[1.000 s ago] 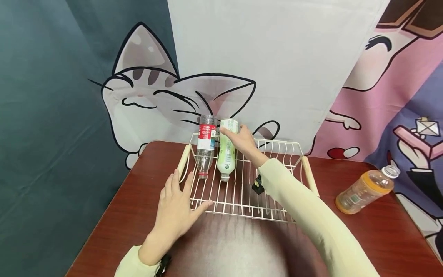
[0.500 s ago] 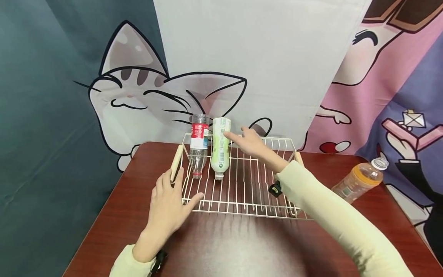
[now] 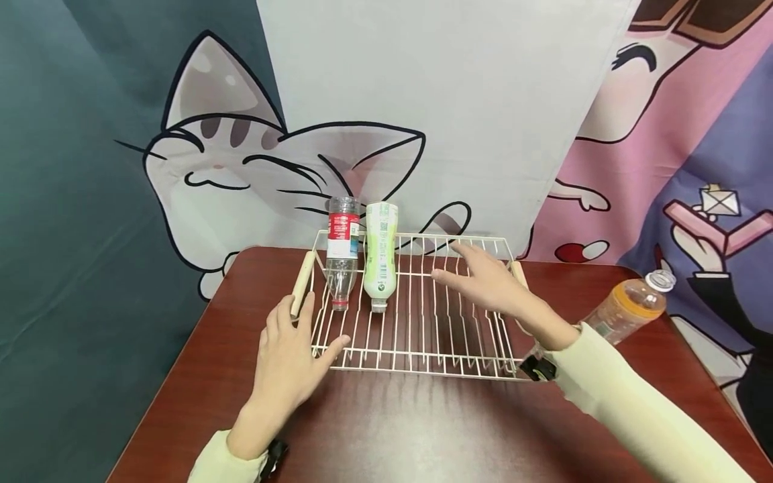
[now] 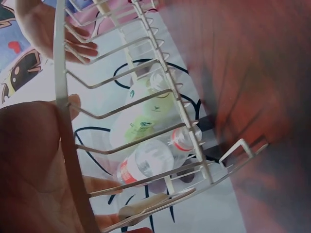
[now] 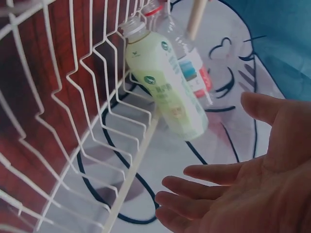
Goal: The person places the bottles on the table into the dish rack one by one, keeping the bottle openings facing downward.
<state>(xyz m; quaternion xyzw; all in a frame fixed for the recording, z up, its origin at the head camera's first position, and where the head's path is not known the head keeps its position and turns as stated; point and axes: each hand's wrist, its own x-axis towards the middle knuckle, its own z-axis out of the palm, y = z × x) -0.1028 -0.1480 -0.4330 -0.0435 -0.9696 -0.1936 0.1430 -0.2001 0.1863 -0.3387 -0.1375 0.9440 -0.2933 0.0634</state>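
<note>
A white wire rack (image 3: 417,360) with wooden side handles stands on the table. In its left part, neck down and leaning back, are a clear bottle with a red and white label (image 3: 343,235) and, just right of it, a pale green bottle (image 3: 380,251). My left hand (image 3: 286,362) is at the rack's left front corner by the wooden handle (image 3: 303,282), fingers spread. Over the rack's right half hovers my right hand (image 3: 492,282), holding nothing, its fingers extended. In the right wrist view the green bottle (image 5: 167,87) is apart from those fingers.
An orange-banded clear bottle (image 3: 634,305) stands tilted-looking on the table's right side, partly behind the right sleeve. A printed cloth backdrop (image 3: 471,100) hangs directly behind the rack. The brown table (image 3: 398,422) extends in front of it.
My right hand has let go of the green bottle and moved right, away from it. The bottle stays leaning in the rack. My left hand keeps its place by the rack's left corner.
</note>
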